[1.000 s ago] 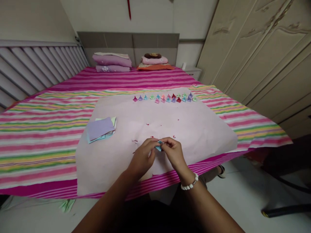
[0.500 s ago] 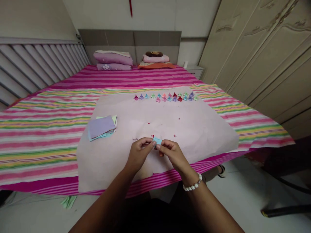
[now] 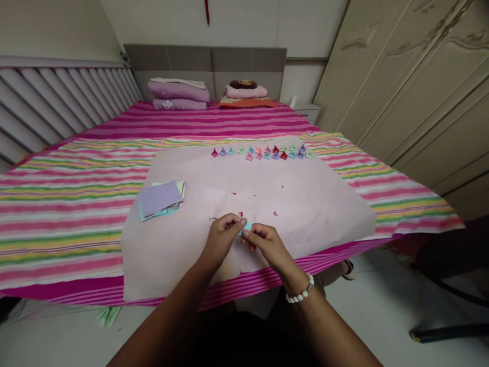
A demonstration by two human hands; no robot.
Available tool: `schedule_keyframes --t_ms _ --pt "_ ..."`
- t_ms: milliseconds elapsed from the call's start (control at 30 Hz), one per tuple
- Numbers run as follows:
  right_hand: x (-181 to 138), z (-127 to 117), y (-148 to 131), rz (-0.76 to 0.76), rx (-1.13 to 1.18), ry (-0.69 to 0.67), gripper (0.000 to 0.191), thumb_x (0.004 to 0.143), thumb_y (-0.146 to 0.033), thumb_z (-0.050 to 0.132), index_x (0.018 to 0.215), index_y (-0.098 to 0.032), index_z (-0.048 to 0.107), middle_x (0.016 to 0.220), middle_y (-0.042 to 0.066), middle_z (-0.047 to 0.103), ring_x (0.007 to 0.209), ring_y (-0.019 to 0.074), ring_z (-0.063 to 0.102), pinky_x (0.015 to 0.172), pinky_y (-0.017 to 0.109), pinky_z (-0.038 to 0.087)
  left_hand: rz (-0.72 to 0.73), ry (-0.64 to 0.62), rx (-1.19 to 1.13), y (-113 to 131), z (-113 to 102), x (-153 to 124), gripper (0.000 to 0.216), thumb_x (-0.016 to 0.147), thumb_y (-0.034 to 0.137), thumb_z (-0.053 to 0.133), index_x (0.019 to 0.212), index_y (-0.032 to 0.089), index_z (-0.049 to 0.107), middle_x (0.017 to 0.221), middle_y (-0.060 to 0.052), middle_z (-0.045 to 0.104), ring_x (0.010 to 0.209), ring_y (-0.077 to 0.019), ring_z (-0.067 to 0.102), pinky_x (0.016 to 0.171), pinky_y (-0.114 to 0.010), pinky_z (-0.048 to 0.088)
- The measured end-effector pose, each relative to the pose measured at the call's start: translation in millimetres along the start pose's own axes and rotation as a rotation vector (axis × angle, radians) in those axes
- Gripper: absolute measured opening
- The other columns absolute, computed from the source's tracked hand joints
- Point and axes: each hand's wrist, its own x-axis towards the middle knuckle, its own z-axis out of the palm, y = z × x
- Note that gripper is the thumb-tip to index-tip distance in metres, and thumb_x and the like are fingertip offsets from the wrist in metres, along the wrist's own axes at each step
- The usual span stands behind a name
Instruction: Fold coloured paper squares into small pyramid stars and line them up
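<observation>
My left hand (image 3: 222, 239) and my right hand (image 3: 264, 243) meet over the near part of a large pale pink paper sheet (image 3: 313, 204) on the bed. Both pinch a small light blue folded paper piece (image 3: 246, 227) between their fingertips; most of it is hidden by the fingers. A white bead bracelet (image 3: 300, 293) circles my right wrist. To the left lies a stack of coloured paper squares (image 3: 159, 199) with a purple one on top. Along the far edge of the sheet stands a row of several small folded paper shapes (image 3: 263, 152) in mixed colours.
The bed has a pink, green and yellow striped cover (image 3: 57, 204), with folded pillows (image 3: 179, 94) at the grey headboard. Small red paper scraps (image 3: 240, 214) dot the sheet. A wardrobe (image 3: 412, 86) stands at the right, a slatted panel (image 3: 49, 102) at the left. Green paper (image 3: 107, 316) lies on the floor.
My hands have shifted slightly left and away from me while turning the blue piece; less of it shows between the fingers now. The camera has tilted a little.
</observation>
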Motion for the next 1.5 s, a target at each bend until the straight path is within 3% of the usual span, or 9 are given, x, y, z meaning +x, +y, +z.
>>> schedule_keyframes --t_ms 100,333,467,633,733,833,1067,1267,1500 --pt "-1.1 1.3 2.5 0.008 0.015 -0.054 0.030 0.075 -0.045 0.070 0.063 -0.019 0.063 0.059 -0.002 0.062 0.048 0.0100 0.046 0.053 0.025 0.036 -0.002 0.051 -0.038 -5.3 0.1 -0.1 0.027 0.074 0.038 0.067 0.059 0.017 0.058 0.053 0.005 0.051 0.055 -0.0108 0.046 0.057 -0.025 0.036" --pt "-2.0 6.5 6.4 0.020 0.085 -0.009 0.031 0.072 -0.042 0.073 0.059 -0.019 0.057 0.055 -0.003 0.060 0.045 0.0090 0.042 0.049 0.024 0.031 -0.100 0.064 -0.205 -20.6 -0.1 3.1 0.029 0.073 0.039 0.068 0.059 0.018 0.055 0.053 0.005 0.048 0.053 -0.0096 0.042 0.055 -0.024 0.034" --pt "-3.1 3.0 6.4 0.064 0.123 -0.032 0.026 0.070 -0.042 0.075 0.066 -0.017 0.066 0.059 -0.002 0.062 0.048 0.0093 0.047 0.053 0.024 0.036 -0.072 0.010 -0.074 -13.2 -5.1 3.4 0.029 0.073 0.040 0.068 0.058 0.017 0.057 0.054 0.004 0.052 0.055 -0.0103 0.046 0.057 -0.024 0.037" --pt "-0.9 0.5 5.5 0.066 0.184 0.079 0.024 0.062 -0.036 0.080 0.061 -0.017 0.065 0.050 -0.004 0.057 0.048 0.0094 0.046 0.053 0.024 0.035 -0.039 -0.047 0.050 -3.3 -4.5 1.2 0.030 0.076 0.042 0.066 0.060 0.016 0.061 0.058 0.002 0.057 0.059 -0.0120 0.050 0.059 -0.025 0.041" --pt "0.9 0.9 5.0 0.047 0.200 0.154 0.022 0.064 -0.033 0.078 0.058 -0.018 0.063 0.048 -0.004 0.056 0.047 0.0091 0.045 0.053 0.024 0.035 -0.043 0.000 0.017 -7.8 -2.6 -0.8 0.026 0.078 0.042 0.063 0.083 0.016 0.066 0.072 -0.001 0.063 0.066 -0.0133 0.056 0.062 -0.026 0.045" --pt "1.6 0.2 4.8 0.033 0.202 0.226 0.022 0.064 -0.033 0.077 0.058 -0.018 0.062 0.048 -0.004 0.057 0.047 0.0093 0.046 0.052 0.023 0.035 0.009 0.034 -0.057 -17.1 -3.9 -3.4 0.036 0.074 0.036 0.069 0.103 0.017 0.059 0.085 -0.002 0.065 0.074 -0.0140 0.061 0.071 -0.028 0.049" --pt "2.2 1.9 5.0 0.026 0.187 0.243 0.021 0.063 -0.033 0.078 0.060 -0.018 0.065 0.052 -0.002 0.061 0.051 0.0111 0.052 0.055 0.025 0.041 0.057 0.008 -0.044 -21.2 -9.2 -5.8 0.020 0.071 0.026 0.072 0.084 0.017 0.059 0.078 0.000 0.062 0.069 -0.0120 0.059 0.068 -0.026 0.046" --pt "2.8 2.8 2.1 -0.065 0.215 0.246 0.034 0.063 -0.028 0.080 0.093 -0.022 0.066 0.058 -0.007 0.059 0.049 0.0105 0.055 0.054 0.024 0.044 0.063 -0.024 -0.041 -16.0 -7.5 -3.3 0.016 0.074 0.025 0.068 0.081 0.018 0.056 0.073 0.003 0.058 0.067 -0.0104 0.056 0.065 -0.023 0.043" --pt "1.7 0.7 -1.2 -0.088 0.159 0.194 0.027 0.065 -0.030 0.078 0.088 -0.022 0.065 0.063 -0.005 0.060 0.051 0.0106 0.055 0.052 0.025 0.045 -0.020 -0.067 -0.094 -12.0 -7.7 -1.7 0.020 0.071 0.030 0.069 0.080 0.018 0.056 0.072 0.002 0.060 0.068 -0.0117 0.057 0.067 -0.025 0.045"
